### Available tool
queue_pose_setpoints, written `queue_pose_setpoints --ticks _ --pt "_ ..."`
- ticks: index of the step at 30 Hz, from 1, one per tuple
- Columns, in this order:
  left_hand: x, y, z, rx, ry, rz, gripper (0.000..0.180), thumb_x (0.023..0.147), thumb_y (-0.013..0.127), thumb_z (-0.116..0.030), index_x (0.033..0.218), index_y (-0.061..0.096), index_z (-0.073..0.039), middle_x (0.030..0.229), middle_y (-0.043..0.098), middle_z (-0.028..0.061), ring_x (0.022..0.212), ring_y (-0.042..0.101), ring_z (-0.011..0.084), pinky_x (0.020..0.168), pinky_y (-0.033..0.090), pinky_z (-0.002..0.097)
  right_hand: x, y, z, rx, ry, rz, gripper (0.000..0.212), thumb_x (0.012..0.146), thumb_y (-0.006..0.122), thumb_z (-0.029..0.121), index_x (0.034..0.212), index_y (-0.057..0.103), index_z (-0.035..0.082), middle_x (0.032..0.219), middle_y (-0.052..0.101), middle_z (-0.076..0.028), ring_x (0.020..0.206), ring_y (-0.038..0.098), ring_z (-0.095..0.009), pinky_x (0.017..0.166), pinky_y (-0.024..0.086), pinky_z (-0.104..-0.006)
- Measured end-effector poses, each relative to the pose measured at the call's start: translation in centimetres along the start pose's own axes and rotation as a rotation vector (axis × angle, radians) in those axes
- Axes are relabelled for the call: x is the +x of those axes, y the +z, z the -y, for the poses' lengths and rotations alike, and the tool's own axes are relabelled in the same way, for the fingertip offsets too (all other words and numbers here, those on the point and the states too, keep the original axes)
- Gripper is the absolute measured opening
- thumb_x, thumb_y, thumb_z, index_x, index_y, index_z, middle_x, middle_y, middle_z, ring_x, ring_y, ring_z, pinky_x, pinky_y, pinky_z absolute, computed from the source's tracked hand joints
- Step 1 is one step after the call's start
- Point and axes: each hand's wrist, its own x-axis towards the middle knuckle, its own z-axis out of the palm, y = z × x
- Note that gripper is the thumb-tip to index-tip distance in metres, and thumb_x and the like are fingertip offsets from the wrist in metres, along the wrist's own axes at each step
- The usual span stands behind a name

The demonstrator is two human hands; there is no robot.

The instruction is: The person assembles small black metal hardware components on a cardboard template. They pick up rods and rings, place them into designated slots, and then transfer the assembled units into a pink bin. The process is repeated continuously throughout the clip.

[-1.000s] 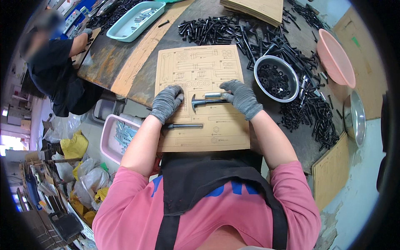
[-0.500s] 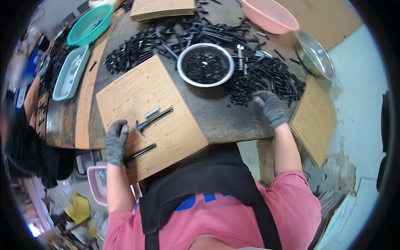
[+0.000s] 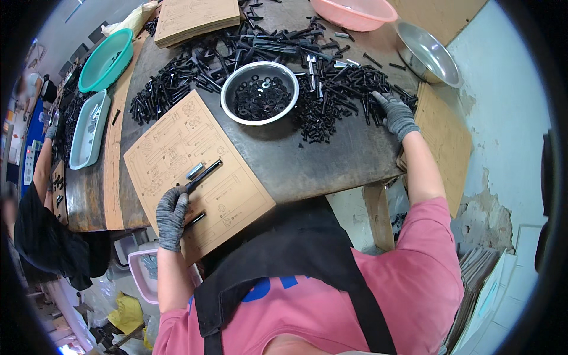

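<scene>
Overhanging the table edge, cardboard lies well apart from right hand.

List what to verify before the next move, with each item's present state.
1. Left hand at the printed board: ok, at its left near side.
2. Board fully on the table: not ok, its near corner overhangs the edge.
3. Silver cylinder on the board: ok, beside the upper black rod-like piece.
4. Right hand at the pile of black bolts: ok, at its right end.
5. Part in the right hand: cannot tell.
6. Metal bowl of washers upright: ok.
</scene>
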Motion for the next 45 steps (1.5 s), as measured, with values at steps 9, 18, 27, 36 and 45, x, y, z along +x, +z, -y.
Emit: queue_pose_setpoints --ticks 9,18,27,36,45 --pt "-0.2 0.3 -0.6 -0.01 -0.031 0.009 0.015 0.083 0.056 -0.008 0.097 0.058 0.0 0.088 0.06 0.0037 0.08 0.053 0.0099 0.073 0.044 0.0224 1.4 -0.5 0.5 0.064 0.131 0.054 0.067 0.066 0.065 0.014 0.127 0.039 0.016 0.13 0.038 -0.014 0.113 0.045 -0.031 0.093 0.039 -0.0392" --pt "-1.0 0.3 -0.1 -0.006 0.081 -0.008 0.017 0.084 0.056 -0.011 0.097 0.058 -0.001 0.083 0.057 0.0005 0.073 0.051 0.0079 0.066 0.043 0.0213 1.7 -0.2 1.5 -0.038 0.074 0.019 0.058 0.068 0.068 0.019 0.121 0.046 0.015 0.121 0.044 -0.016 0.106 0.05 -0.031 0.087 0.043 -0.0397" --pt "-1.4 -0.4 -0.8 0.0 -0.029 -0.014 0.015 0.083 0.056 -0.007 0.096 0.058 -0.001 0.081 0.058 0.0027 0.075 0.055 0.0094 0.067 0.045 0.0217 1.0 1.3 -1.0 0.262 -0.016 -0.457 0.02 0.074 0.061 0.017 0.094 0.06 0.011 0.082 0.058 -0.011 0.082 0.057 -0.025 0.074 0.046 -0.0349" --pt "-0.3 1.4 -1.8 0.07 0.095 0.035 0.015 0.082 0.055 -0.007 0.094 0.059 0.0 0.088 0.061 0.008 0.083 0.056 0.0156 0.077 0.044 0.0269 0.1 -1.5 1.9 1.606 0.171 -0.377 0.023 0.08 0.06 0.018 0.1 0.057 0.006 0.077 0.062 -0.005 0.068 0.057 -0.011 0.061 0.046 -0.0236" --pt "1.6 7.4 -8.8 0.129 0.299 0.431 0.066 0.074 0.066 -0.03 0.128 0.039 -0.005 0.111 0.052 0.0131 0.101 0.05 0.0204 0.086 0.042 0.0309 -2.1 -4.5 15.9 1.916 -0.424 0.257 0.032 0.07 0.069 0.023 0.094 0.056 0.006 0.075 0.061 -0.006 0.067 0.058 -0.013 0.06 0.048 -0.0238"
